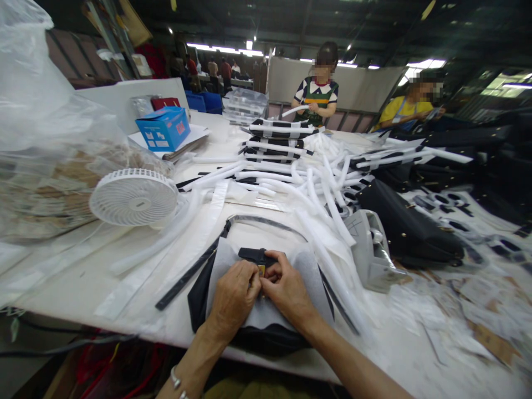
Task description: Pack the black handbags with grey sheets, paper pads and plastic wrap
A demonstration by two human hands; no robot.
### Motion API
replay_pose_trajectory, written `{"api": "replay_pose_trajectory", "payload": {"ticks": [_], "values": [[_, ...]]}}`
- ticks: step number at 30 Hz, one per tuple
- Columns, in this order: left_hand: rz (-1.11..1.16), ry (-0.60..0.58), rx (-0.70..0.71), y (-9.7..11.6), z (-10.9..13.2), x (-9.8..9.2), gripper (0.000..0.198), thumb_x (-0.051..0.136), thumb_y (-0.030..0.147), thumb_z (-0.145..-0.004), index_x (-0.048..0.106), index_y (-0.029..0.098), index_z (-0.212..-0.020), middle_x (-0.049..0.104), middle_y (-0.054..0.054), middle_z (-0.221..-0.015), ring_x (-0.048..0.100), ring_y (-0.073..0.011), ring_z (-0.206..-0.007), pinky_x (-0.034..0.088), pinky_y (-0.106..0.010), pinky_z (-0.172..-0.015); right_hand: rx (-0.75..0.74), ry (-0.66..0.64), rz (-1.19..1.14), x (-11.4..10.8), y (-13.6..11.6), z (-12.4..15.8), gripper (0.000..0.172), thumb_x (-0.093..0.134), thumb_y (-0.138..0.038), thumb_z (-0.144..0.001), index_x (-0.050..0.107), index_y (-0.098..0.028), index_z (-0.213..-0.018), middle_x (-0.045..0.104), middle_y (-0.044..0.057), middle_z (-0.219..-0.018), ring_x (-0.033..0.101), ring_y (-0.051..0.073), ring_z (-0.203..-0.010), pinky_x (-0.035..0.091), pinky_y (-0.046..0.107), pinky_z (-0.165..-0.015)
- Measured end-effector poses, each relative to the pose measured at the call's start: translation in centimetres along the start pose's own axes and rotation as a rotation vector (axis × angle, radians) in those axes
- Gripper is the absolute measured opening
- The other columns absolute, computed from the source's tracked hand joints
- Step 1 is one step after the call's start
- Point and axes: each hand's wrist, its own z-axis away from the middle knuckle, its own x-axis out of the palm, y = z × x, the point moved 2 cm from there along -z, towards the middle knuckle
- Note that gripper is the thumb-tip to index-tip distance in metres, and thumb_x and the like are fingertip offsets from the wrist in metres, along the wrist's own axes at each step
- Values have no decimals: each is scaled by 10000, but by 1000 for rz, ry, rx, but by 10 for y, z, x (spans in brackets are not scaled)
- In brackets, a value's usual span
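Dim factory workroom, strip lights glowing at the far end, with a long white tabletop [70, 291] in front. At its near edge, in the centre, lies a black bag [197, 303] with a pale protective sheet [222, 263] spread over it; a black strap [189, 275] arches around its far side. The person's left hand [233, 293] and right hand [288, 291] meet over the bag, fingers narrowed to a pinch on a small gold-coloured fitting [261, 270] beside a dark tab [250, 254]; the fingers partly cover it. The sheet is in place, but whether the fitting is fastened cannot be told. The strap is bare, while black bundles [272, 151] farther off have white foam tubes along them, so this bag appears only partway finished. A white fan [133, 197] and a blue carton [164, 130] stand to the left; a grey tape dispenser [368, 249] and more black bags [405, 221] lie to the right. Beyond, a co-worker in a striped top [318, 97] holds a white tube [294, 110].
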Motion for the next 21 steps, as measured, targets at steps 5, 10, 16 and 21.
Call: {"api": "replay_pose_trajectory", "payload": {"ticks": [5,10,16,21], "values": [[95,-18,-33,-2,1,-1,153,455,131,-931,533,194,-816,588,-8,-733,573,-161,-683,426,-272,-649,-60,-12,-33,2,2,1,456,641,-116,-760,558,-204,-1199,650,-42,-694,637,145,-619,502,255,-595],[157,-35,-66,-3,1,-1,157,455,145,-936,538,193,-813,584,-2,-733,573,-152,-683,435,-267,-653,-303,30,78,0,2,5,354,627,-103,-809,663,-225,-1139,655,15,-860,610,144,-685,519,277,-660],[106,5,37,4,0,-4,188,434,129,-945,524,195,-794,551,5,-696,541,-150,-656,427,-269,-638,-458,103,154,-3,4,7,304,615,-90,-853,719,-233,-1101,617,38,-877,610,171,-806,515,287,-733],[101,34,41,4,-1,-4,176,447,134,-942,527,195,-797,540,7,-683,541,-150,-650,425,-265,-627,-519,122,156,-4,5,7,236,610,-128,-892,737,-236,-1059,630,35,-856,614,163,-793,515,269,-711]]}}
